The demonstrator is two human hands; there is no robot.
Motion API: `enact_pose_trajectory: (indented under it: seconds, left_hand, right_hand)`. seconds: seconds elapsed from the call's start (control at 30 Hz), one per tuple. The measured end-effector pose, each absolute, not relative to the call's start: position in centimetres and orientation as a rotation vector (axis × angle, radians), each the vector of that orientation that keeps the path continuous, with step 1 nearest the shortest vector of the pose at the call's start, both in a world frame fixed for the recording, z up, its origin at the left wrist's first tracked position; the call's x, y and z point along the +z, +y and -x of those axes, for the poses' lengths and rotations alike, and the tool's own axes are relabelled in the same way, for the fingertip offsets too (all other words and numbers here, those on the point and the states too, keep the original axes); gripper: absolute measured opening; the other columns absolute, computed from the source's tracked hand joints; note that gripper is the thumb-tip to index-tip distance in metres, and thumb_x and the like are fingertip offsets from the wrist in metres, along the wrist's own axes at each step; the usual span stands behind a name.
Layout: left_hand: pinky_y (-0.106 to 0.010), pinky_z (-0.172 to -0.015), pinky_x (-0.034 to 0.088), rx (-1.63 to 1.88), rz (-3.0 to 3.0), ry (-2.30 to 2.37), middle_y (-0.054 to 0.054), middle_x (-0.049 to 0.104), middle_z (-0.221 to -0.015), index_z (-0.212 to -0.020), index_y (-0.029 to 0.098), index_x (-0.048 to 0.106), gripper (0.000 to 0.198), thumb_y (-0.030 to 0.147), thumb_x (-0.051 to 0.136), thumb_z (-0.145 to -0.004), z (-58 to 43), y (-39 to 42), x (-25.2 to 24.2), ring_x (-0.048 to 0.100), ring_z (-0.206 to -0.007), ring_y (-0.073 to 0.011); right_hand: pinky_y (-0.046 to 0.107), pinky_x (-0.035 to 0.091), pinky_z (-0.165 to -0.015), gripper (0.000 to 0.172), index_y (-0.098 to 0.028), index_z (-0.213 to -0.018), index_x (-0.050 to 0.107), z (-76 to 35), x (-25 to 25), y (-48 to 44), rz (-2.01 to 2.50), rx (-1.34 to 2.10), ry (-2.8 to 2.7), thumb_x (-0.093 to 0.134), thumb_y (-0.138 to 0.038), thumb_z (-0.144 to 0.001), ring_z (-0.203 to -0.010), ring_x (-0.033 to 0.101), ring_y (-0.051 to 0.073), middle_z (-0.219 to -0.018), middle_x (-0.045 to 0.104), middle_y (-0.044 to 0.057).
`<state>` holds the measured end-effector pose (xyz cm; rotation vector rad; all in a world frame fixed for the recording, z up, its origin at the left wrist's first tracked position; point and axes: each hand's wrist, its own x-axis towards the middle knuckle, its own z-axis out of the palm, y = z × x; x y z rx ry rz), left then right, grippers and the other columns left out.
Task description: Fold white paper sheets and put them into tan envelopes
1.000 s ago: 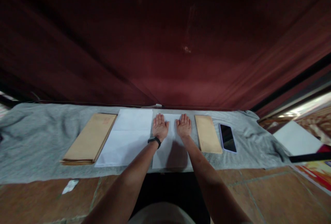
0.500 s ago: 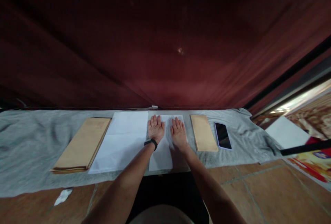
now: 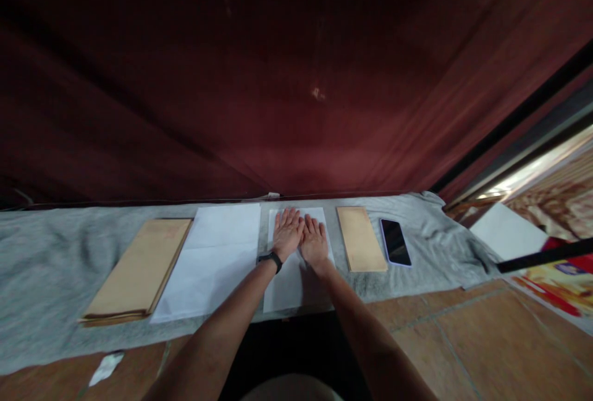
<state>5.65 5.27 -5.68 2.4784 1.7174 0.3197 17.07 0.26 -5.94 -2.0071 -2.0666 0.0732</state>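
Note:
My left hand (image 3: 287, 233) and my right hand (image 3: 315, 241) lie flat, side by side and touching, on a narrow white sheet of paper (image 3: 282, 283). Fingers of both are stretched out and point away from me. A black band sits on my left wrist. The sheet rests on a grey cloth (image 3: 55, 265) spread over the floor. A wider stack of white paper (image 3: 208, 262) lies just left of my hands. A brown envelope (image 3: 360, 238) lies just to the right.
A stack of brown envelopes (image 3: 136, 268) sits at the left on the cloth. A dark phone (image 3: 395, 241) lies right of the single envelope. A dark red curtain (image 3: 296, 80) hangs behind. Tiled floor (image 3: 463, 339) is nearest me, with a white scrap (image 3: 105, 367) on it.
My hands have drawn together from about a hand's width apart until they touch. The view has shifted slightly to the right and down.

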Motion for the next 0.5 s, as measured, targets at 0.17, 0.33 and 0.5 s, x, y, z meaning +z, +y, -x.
enact_pose_trajectory:
  seconds: [0.17,0.33,0.5]
  left_hand:
    - [-0.048,-0.125,0.013,0.319,-2.464,1.711,-0.012,0.036,-0.161,-0.155,0.015,0.037,0.058,0.041,0.027,-0.104,-6.1,5.4,-6.2,0.023,-0.153,-0.0256]
    - [-0.045,-0.125,0.015,0.32,-2.413,1.864,-0.014,0.035,-0.161,-0.154,0.01,0.037,0.06,0.039,0.026,-0.103,-4.2,5.4,-6.5,0.021,-0.154,-0.0244]
    - [-0.043,-0.125,0.019,0.41,-2.384,1.991,-0.019,0.037,-0.159,-0.151,0.001,0.039,0.061,0.037,0.026,-0.103,-3.0,4.6,-6.5,0.027,-0.152,-0.0266]
  right_hand:
    - [0.05,0.02,-0.121,0.053,-0.02,-0.155,0.037,-17.1,-5.9,0.4,2.019,0.081,-2.075,0.032,-0.028,-0.104,-0.15,0.031,0.028,-0.163,0.031,0.01]
    - [0.052,0.022,-0.12,0.052,-0.019,-0.153,0.041,-17.3,-6.4,1.1,2.066,0.036,-1.924,0.031,-0.033,-0.105,-0.148,0.034,0.029,-0.161,0.035,0.013]
    - [0.054,0.023,-0.119,0.055,-0.01,-0.153,0.039,-17.5,-6.7,1.8,2.104,0.002,-1.789,0.03,-0.033,-0.105,-0.146,0.037,0.031,-0.158,0.036,0.021]
